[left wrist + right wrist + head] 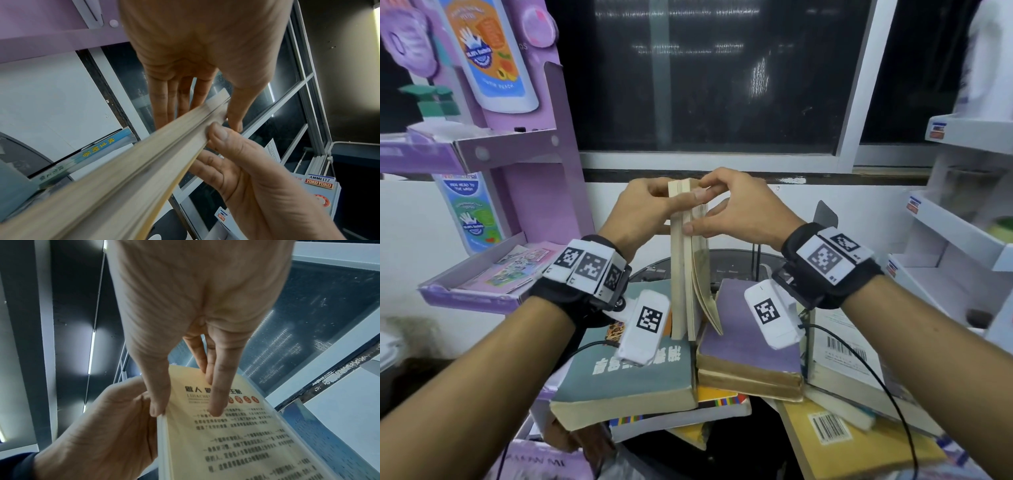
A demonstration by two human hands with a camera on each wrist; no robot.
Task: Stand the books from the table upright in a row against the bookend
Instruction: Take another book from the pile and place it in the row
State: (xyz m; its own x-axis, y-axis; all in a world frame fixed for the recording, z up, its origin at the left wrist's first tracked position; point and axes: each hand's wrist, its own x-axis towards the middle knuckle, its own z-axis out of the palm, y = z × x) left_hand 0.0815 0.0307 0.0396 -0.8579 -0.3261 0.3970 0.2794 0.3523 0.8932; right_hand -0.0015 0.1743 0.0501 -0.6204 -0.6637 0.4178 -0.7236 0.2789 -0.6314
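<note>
Both hands hold a few thin books (683, 274) upright above the pile, their lower edges on the flat books. My left hand (664, 200) pinches them near the top, its fingers (170, 104) straight along the far side and its thumb across the page edges (123, 170). My right hand (709, 209) grips the other side, its thumb (218, 134) on the page edges and its fingers (216, 395) on the yellow printed cover (236, 443). A grey metal bookend (825, 214) stands behind my right wrist.
Flat on the round table lie a teal book (630, 370), a purple book (746, 335), a white book (849, 356) and a yellow book (852, 442). A blue-spined book (92, 155) lies beyond. A purple display rack (517, 164) stands left, white shelves (955, 233) right.
</note>
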